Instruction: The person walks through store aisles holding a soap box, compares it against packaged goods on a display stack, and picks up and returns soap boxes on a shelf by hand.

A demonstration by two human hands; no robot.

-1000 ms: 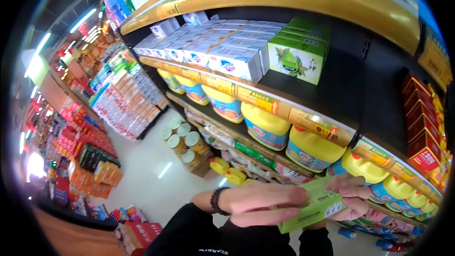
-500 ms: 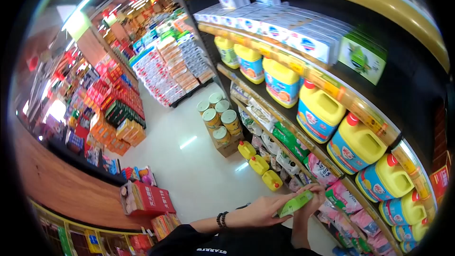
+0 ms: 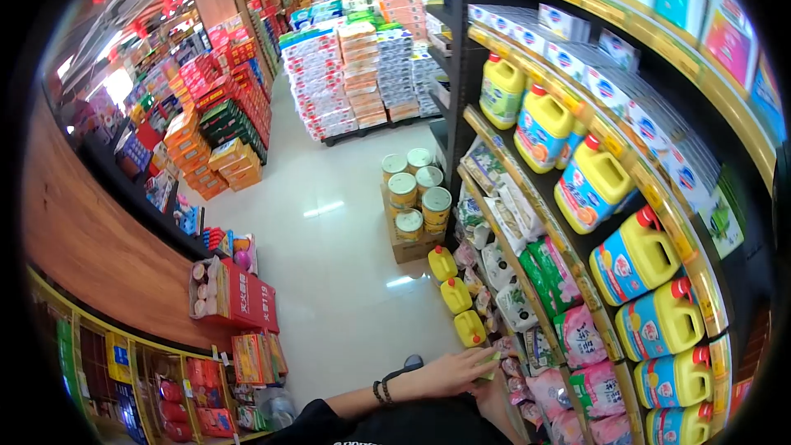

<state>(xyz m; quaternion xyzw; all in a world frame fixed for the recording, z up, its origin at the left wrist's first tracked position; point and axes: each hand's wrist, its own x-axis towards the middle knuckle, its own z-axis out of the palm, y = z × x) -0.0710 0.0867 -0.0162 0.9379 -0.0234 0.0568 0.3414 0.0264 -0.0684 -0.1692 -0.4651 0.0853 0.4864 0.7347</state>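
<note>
Low in the head view, my left hand [image 3: 441,374], with dark bead bracelets at the wrist, is closed on a small green box [image 3: 491,367]. Only a sliver of the box shows between the hands. My right hand [image 3: 496,402] is at its other side, closed around it, with most of its fingers hidden. Both hands are close to my body, beside the lower shelves, where pink bags [image 3: 579,336] stand in a row. Above these, yellow jugs [image 3: 634,255] with red caps line another shelf.
Tins [image 3: 402,189] stand on a cardboard carton on the aisle floor, with small yellow jugs [image 3: 456,295] beside the shelf. A red box [image 3: 251,292] sits at the left by a wooden counter [image 3: 107,280]. Packaged stacks [image 3: 317,82] stand farther ahead on a pallet.
My view has swung, so the shelves and aisle sit farther right and more upright. Both hands are lower and farther left in view, and the green box, plainly visible before, is now mostly hidden.
</note>
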